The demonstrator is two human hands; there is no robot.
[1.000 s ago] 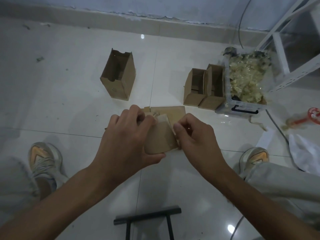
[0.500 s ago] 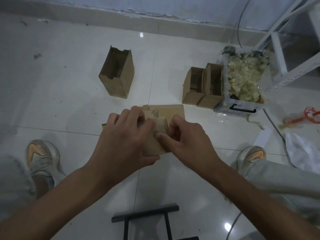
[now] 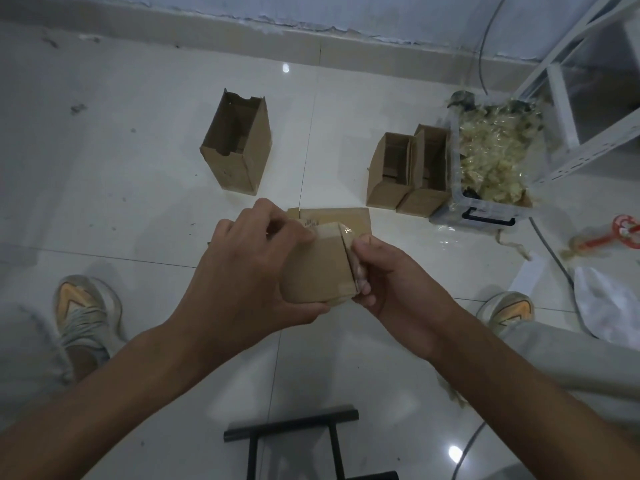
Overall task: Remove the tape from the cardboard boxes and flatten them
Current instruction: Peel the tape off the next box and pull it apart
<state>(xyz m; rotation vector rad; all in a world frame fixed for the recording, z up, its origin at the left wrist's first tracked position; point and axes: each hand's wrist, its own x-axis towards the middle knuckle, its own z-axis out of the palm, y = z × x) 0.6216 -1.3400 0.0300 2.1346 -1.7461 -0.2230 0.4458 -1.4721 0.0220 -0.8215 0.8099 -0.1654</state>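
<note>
So the small cardboard box (image 3: 320,268) is being held up over the floor (image 3: 104,168), right between both hands, and it's looking like the tape-peeling step is underway. The left hand (image 3: 242,282) is wrapping round the box's left side, its grip clamped on the cardboard with the thumb under the bottom edge. The right hand (image 3: 391,289) is gripping the right edge, fingertips (image 3: 360,271) curling onto the seam where the shiny tape (image 3: 344,230) is sitting at the top corner. My guess is the next move needs a nail under that tape end, then a steady pull while the left hand is bracing. Farther out, a flattened piece (image 3: 332,216) is lying just behind the hands, 3 open boxes (image 3: 239,147) are standing beyond, and a clear bin (image 3: 491,161) is holding wadded tape.
</note>
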